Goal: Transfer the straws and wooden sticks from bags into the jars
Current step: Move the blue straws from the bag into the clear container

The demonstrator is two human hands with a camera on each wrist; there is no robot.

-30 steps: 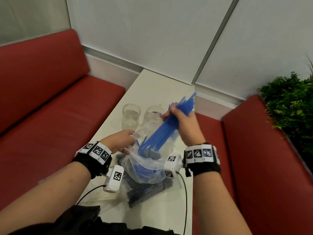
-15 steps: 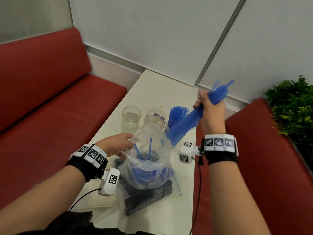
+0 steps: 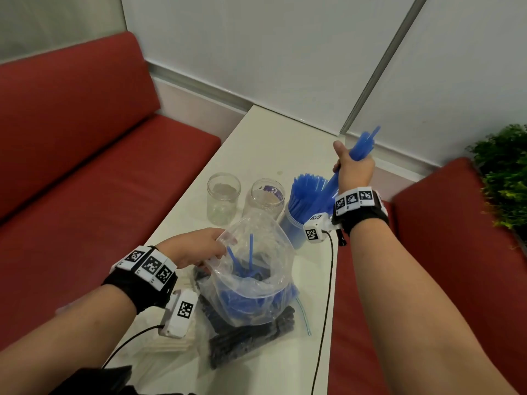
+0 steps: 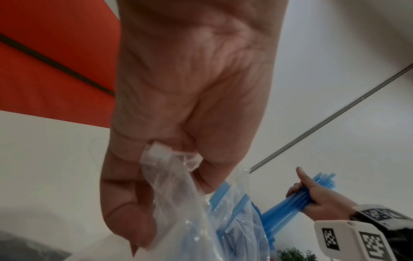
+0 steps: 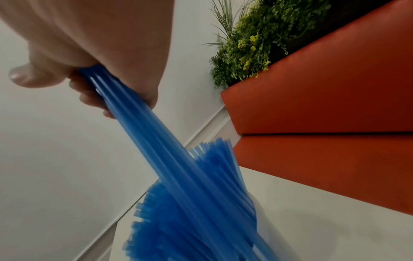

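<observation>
The right hand (image 3: 353, 169) grips a blue straw bundle (image 5: 156, 141), its lower ends hidden among straws filling the jar (image 3: 293, 226). Beside that jar, the left hand (image 3: 196, 246) pinches the bag (image 3: 256, 269) rim on the white table (image 3: 279, 143) between red benches (image 3: 85, 155).

Red upholstered benches (image 3: 85, 143) flanked a narrow white table (image 3: 279, 143) set against pale wall panels (image 3: 256, 47), with green foliage (image 3: 504, 172) behind the right-hand bench (image 3: 456, 223).

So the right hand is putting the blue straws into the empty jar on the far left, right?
Not quite. The right hand grips the bundle of blue straws and lowers it into the jar on the right, which already holds many blue straws, not the empty jar on the far left. The head view shows this.
</observation>
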